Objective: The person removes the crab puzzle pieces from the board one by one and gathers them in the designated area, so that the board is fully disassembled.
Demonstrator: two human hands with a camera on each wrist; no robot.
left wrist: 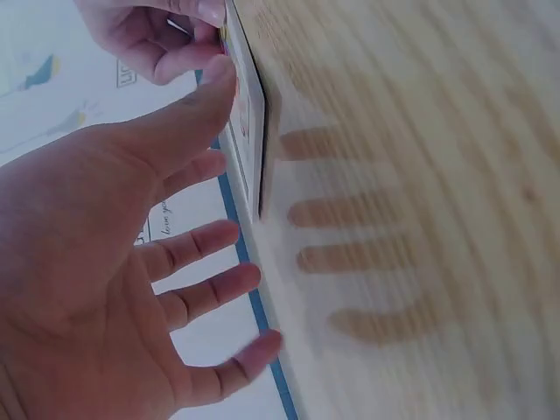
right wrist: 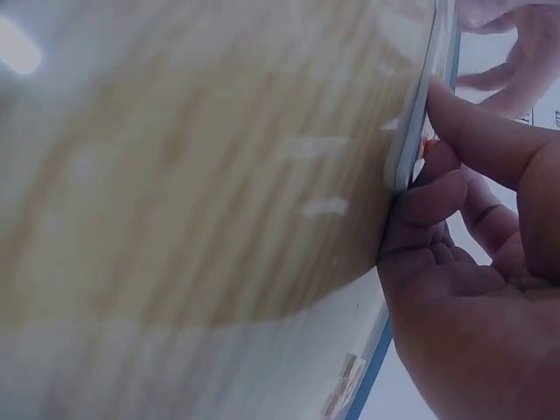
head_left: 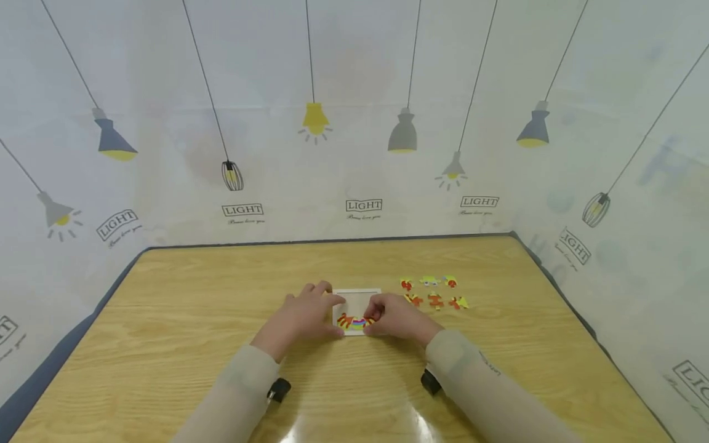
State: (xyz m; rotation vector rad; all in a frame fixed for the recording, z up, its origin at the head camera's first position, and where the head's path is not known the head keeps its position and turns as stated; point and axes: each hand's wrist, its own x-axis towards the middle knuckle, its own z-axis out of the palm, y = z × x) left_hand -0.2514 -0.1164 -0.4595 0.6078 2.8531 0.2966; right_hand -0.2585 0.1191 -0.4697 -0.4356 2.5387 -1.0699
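Observation:
A white-rimmed puzzle tray lies on the table between the two hands. Along its near side sit a red-and-yellow piece at the left and a rainbow-striped piece in the middle. The right hand, fingers curled, pinches a red-and-yellow puzzle piece at the near right corner; its fingertips partly cover it. In the right wrist view only a bit of orange shows by the thumb. The left hand has its fingers spread, with its thumb at the tray's near edge.
Several loose puzzle pieces lie in two rows right of the tray, among them a yellow one in the far row and an orange-red one in the near row. The wooden table meets a lamp-patterned curtain at the back and sides.

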